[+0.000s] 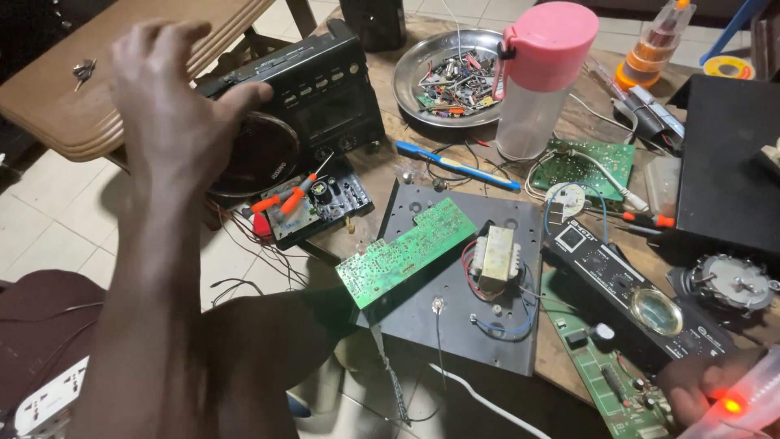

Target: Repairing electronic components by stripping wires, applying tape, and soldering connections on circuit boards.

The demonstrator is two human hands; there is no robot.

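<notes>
Cluttered wooden table (569, 358); left hand (171, 106) spread, fingers on black radio (313, 89) at 11 o'clock; right hand (703, 394) pinching glowing tool (743, 402) at 5 o'clock. Best steady radio firmly.

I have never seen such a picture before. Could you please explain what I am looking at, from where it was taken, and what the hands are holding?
The one picture comes from a camera worn on a person's head, looking down at a cluttered repair table. There is no machine, only two bare hands. The left hand is raised with fingers spread at a black radio and grips nothing. The right hand, at the bottom corner, holds a translucent tool with a glowing red light. On the table lie a green circuit board on a grey metal plate, a small transformer, a metal bowl of small parts and a pink-lidded bottle.
</notes>
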